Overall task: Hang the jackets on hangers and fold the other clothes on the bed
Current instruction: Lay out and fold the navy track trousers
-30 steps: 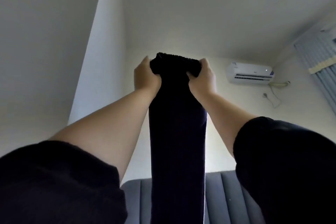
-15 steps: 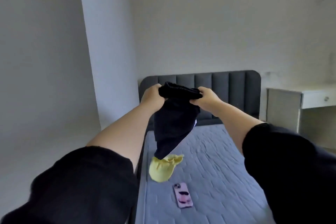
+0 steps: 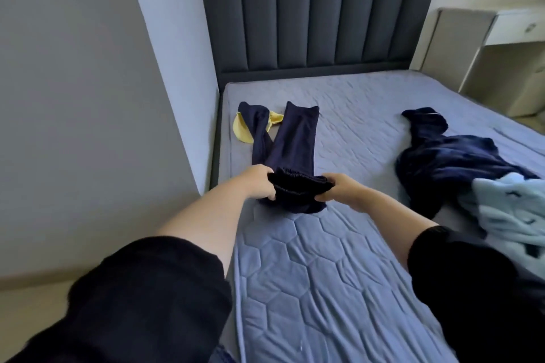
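Dark navy trousers (image 3: pixel 295 141) lie stretched out on the bed (image 3: pixel 324 274), legs pointing toward the headboard. My left hand (image 3: pixel 259 183) grips the left end of the elastic waistband and my right hand (image 3: pixel 339 188) grips the right end, holding it just above the mattress. One trouser leg covers part of a yellow garment (image 3: pixel 243 131) near the bed's left edge. A dark blue jacket-like garment (image 3: pixel 448 162) lies crumpled to the right, with a light blue garment (image 3: pixel 513 212) beside it.
A dark padded headboard (image 3: pixel 318 18) stands at the far end. A wall corner (image 3: pixel 165 68) runs along the bed's left side. A white desk (image 3: pixel 519 26) stands at the right, past the bed.
I have swung the trousers down from overhead and laid them out flat on the bed. Their legs now cover part of the yellow garment. The phone seen earlier is out of sight.
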Tool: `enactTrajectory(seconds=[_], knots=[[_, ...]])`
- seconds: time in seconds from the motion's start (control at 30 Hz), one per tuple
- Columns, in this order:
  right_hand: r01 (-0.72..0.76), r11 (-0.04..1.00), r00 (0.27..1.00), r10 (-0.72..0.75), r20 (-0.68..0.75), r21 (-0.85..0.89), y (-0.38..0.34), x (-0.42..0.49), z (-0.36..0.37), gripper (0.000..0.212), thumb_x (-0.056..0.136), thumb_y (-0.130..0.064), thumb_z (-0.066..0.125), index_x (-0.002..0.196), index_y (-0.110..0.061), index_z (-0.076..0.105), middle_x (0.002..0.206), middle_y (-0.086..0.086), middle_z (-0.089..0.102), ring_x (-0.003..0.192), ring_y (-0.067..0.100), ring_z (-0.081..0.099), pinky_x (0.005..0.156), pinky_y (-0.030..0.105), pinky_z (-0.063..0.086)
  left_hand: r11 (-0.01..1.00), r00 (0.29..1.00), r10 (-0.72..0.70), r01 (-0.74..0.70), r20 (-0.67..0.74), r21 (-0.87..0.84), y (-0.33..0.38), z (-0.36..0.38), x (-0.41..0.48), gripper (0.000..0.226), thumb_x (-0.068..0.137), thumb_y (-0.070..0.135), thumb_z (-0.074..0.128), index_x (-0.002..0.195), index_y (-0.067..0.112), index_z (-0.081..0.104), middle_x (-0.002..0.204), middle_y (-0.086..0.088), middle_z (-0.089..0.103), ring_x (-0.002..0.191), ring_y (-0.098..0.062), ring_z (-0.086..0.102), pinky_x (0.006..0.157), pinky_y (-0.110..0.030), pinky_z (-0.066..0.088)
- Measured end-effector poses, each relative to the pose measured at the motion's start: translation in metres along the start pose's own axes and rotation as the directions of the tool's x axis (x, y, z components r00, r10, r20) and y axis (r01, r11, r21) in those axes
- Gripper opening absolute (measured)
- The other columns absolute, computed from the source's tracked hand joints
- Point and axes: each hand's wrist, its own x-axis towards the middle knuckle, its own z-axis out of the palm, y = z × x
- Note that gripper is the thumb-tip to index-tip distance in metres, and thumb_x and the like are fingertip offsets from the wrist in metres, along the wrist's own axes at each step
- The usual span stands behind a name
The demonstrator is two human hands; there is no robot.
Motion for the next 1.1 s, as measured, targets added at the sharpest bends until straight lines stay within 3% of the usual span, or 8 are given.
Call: enactTrajectory(seconds=[0.33, 0.57, 0.67, 0.77, 0.83, 0.9, 1.0, 1.1], knots=[[0.029, 0.895, 0.986, 0.047, 0.159, -0.446, 0.068, -0.033, 0.059, 0.022, 0.073, -0.009, 0.069, 0.093, -0.014, 0.062, 0.087, -0.001, 0.059, 0.084, 0.016, 0.053, 0.072, 0.025, 0.042, 0.909, 0.966, 0.078, -0.171, 0.246, 0.381, -0.037, 0.097, -0.019, 0.025, 0.074, 0.013, 0.063, 0.067, 0.023, 0.041, 0.089, -0.009, 0.06, 0.088, -0.028, 0.06, 0.066, -0.034, 0.046], [0.179, 0.613, 0.968, 0.028, 0.248, -0.77, 0.114, -0.029, 0.12, 0.028, 0.075, -0.029, 0.06, 0.101, -0.02, 0.06, 0.106, 0.001, 0.057, 0.111, 0.023, 0.042, 0.097, 0.032, 0.037, 0.838, 0.956, 0.127, -0.246, 0.264, 0.488, -0.09, 0.162, -0.03, 0.026, 0.078, 0.019, 0.062, 0.103, 0.018, 0.056, 0.119, -0.007, 0.052, 0.118, -0.027, 0.044, 0.093, -0.034, 0.039], [0.146, 0.716, 0.978, -0.003, 0.206, -0.682, 0.12, -0.022, 0.124, 0.016, 0.073, -0.025, 0.062, 0.087, -0.02, 0.056, 0.093, -0.001, 0.054, 0.106, 0.023, 0.045, 0.089, 0.03, 0.042, 0.902, 0.975, 0.144, -0.201, 0.172, 0.382, -0.117, 0.18, -0.031, 0.042, 0.077, 0.009, 0.058, 0.118, 0.017, 0.056, 0.146, -0.002, 0.037, 0.136, -0.023, 0.029, 0.106, -0.033, 0.031], [0.049, 0.838, 0.958, 0.116, 0.264, -0.544, 0.121, -0.012, 0.111, 0.017, 0.074, -0.02, 0.069, 0.086, -0.016, 0.057, 0.086, -0.001, 0.058, 0.09, 0.014, 0.054, 0.077, 0.025, 0.046, 0.993, 0.999, -0.03, 0.033, 0.021, -0.116, -0.125, 0.184, -0.028, 0.044, 0.073, -0.011, 0.044, 0.107, 0.009, 0.064, 0.142, -0.004, 0.04, 0.129, -0.022, 0.039, 0.098, -0.018, 0.029], [-0.138, 0.951, 0.905, 0.235, 0.355, -0.278, 0.122, -0.007, 0.096, 0.024, 0.08, -0.022, 0.073, 0.096, -0.008, 0.063, 0.086, -0.002, 0.06, 0.079, 0.005, 0.055, 0.072, 0.017, 0.042, 0.876, 0.98, -0.196, 0.164, -0.024, -0.453, -0.125, 0.184, -0.02, 0.046, 0.074, -0.019, 0.036, 0.099, 0.001, 0.068, 0.124, -0.015, 0.052, 0.119, -0.03, 0.05, 0.089, -0.017, 0.033], [-0.316, 0.937, 0.938, 0.286, 0.198, 0.146, 0.125, -0.002, 0.087, 0.028, 0.087, -0.027, 0.069, 0.098, -0.002, 0.065, 0.09, 0.002, 0.06, 0.085, 0.012, 0.055, 0.074, 0.022, 0.042, 0.667, 0.924, -0.383, 0.274, -0.003, -0.693, -0.127, 0.182, -0.011, 0.035, 0.082, -0.012, 0.038, 0.095, 0.003, 0.066, 0.109, -0.026, 0.059, 0.108, -0.039, 0.057, 0.084, -0.027, 0.041], [-0.372, 0.847, 0.877, 0.455, -0.156, 0.38, 0.135, 0.007, 0.094, 0.038, 0.09, -0.039, 0.063, 0.093, -0.001, 0.064, 0.07, 0.003, 0.05, 0.061, 0.017, 0.048, 0.048, 0.023, 0.037, 0.489, 0.852, -0.506, 0.412, 0.135, -0.768, -0.123, 0.187, -0.01, 0.019, 0.091, 0.03, 0.055, 0.101, 0.014, 0.053, 0.107, -0.016, 0.061, 0.101, -0.033, 0.061, 0.09, -0.047, 0.051], [-0.422, 0.799, 0.871, 0.489, -0.054, 0.428, 0.138, 0.009, 0.119, 0.035, 0.088, -0.029, 0.067, 0.105, 0.002, 0.063, 0.074, 0.004, 0.063, 0.065, 0.017, 0.06, 0.06, 0.029, 0.049, 0.542, 0.849, -0.45, 0.506, 0.277, -0.671, -0.109, 0.197, -0.012, 0.057, 0.082, 0.035, 0.072, 0.125, 0.007, 0.046, 0.116, -0.006, 0.058, 0.107, -0.028, 0.059, 0.089, -0.041, 0.052]])
